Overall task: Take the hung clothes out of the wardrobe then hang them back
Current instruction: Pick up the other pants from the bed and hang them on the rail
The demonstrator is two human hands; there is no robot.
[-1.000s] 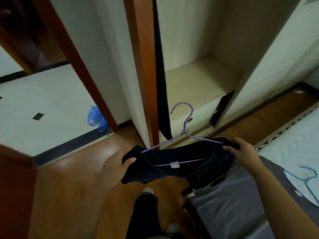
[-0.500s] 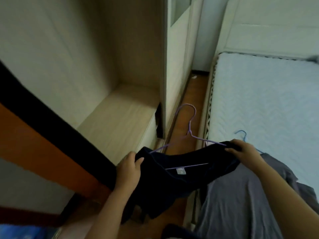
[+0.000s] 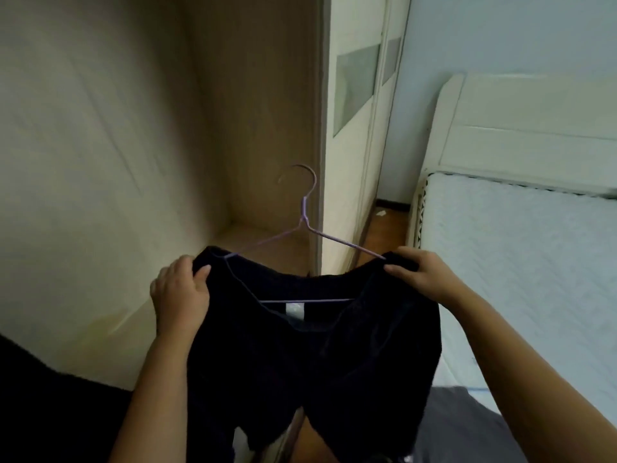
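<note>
In front of the open wardrobe (image 3: 260, 128), held up between my two hands, is the dark top (image 3: 310, 355). It sits on a thin purple hanger (image 3: 304, 212). The hook sticks up above the top, and its open end points left.

My left hand (image 3: 180, 292) pinches the left shoulder of the top, with my thumb on the front and my other fingers curled behind. My right hand (image 3: 424, 275) pinches the right shoulder, just where the wire goes under the cloth. Both hands are closed tight on the cloth. I think they hold the wire under it too, but I cannot see that part.

I think my job now is to hang this top back up. I cannot see the rail, so it must be higher than I am looking. I should look up and find it first. Then I should lift with both shoulders level, so the top does not slide off one side. The wire looks bendy, so I should go slow. Moving one hand to the stem under the hook might help me aim. The hook is close to the wardrobe's edge post, so I should keep it from bumping there.

The bed (image 3: 534, 262) is on my right, with a grey cloth (image 3: 467, 429) at its near end.
</note>
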